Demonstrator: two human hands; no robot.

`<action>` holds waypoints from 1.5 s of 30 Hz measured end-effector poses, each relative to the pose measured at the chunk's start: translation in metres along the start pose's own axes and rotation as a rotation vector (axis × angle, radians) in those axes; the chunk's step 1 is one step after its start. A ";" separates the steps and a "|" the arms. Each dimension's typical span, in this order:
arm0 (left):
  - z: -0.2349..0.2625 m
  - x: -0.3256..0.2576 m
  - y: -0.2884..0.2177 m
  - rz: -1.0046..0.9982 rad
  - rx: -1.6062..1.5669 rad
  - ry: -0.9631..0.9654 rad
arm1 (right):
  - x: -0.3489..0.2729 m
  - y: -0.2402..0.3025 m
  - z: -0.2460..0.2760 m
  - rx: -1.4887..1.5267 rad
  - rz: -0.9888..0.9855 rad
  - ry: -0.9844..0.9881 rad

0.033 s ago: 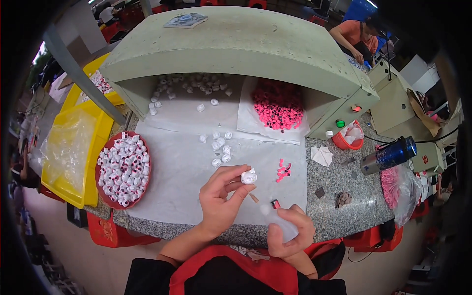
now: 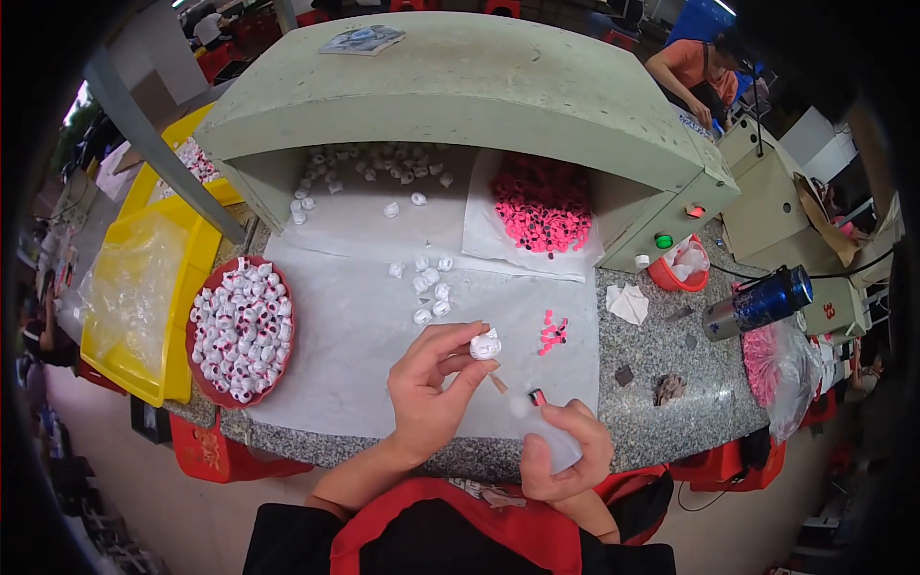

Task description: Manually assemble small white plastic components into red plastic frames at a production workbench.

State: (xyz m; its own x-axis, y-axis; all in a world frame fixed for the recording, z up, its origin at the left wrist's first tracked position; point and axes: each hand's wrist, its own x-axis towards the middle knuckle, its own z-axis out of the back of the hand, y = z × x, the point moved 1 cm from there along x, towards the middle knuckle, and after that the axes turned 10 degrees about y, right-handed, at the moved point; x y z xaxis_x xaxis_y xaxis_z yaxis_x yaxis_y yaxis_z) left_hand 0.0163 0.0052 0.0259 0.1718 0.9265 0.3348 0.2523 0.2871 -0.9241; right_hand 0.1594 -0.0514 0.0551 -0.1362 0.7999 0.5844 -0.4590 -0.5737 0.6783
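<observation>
Bench stock around me: round red tray (image 2: 203, 369) heaped with white pieces at my left, yellow bins (image 2: 177, 264) beyond it; white sheet (image 2: 355, 335) across the granite counter (image 2: 661, 422); loose white pieces (image 2: 429, 286) and a pink pile (image 2: 542, 203) under the pale green hood (image 2: 460, 81); a few pink bits (image 2: 552, 333) just beside my work (nothing lies between hands and sheet). My left hand (image 2: 426, 398): fingertips clamped on a small white piece (image 2: 485, 345), raised above the sheet. My right hand (image 2: 565, 455): fingers wrapped around a clear squeeze bottle (image 2: 546, 431), its thin nozzle just under the piece
</observation>
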 end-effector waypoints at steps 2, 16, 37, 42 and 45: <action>0.000 0.000 -0.003 -0.003 0.010 -0.002 | 0.000 0.001 -0.001 -0.149 0.053 -0.060; -0.002 0.000 -0.004 -0.044 0.081 0.005 | 0.007 -0.002 -0.003 -0.154 0.084 -0.070; -0.004 0.000 -0.004 -0.046 0.164 0.010 | 0.006 -0.001 0.003 -0.145 0.148 -0.007; -0.006 0.000 -0.005 -0.048 0.155 0.012 | 0.007 -0.004 0.001 -0.156 0.150 -0.083; -0.006 0.000 -0.004 -0.053 0.149 0.015 | 0.007 -0.005 0.000 -0.150 0.157 -0.091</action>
State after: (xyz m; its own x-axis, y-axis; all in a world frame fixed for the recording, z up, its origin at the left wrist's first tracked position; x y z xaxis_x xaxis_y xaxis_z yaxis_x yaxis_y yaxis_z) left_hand 0.0211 0.0024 0.0311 0.1767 0.9057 0.3854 0.1177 0.3693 -0.9218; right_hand 0.1606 -0.0433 0.0560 -0.1393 0.6799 0.7199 -0.5645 -0.6519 0.5064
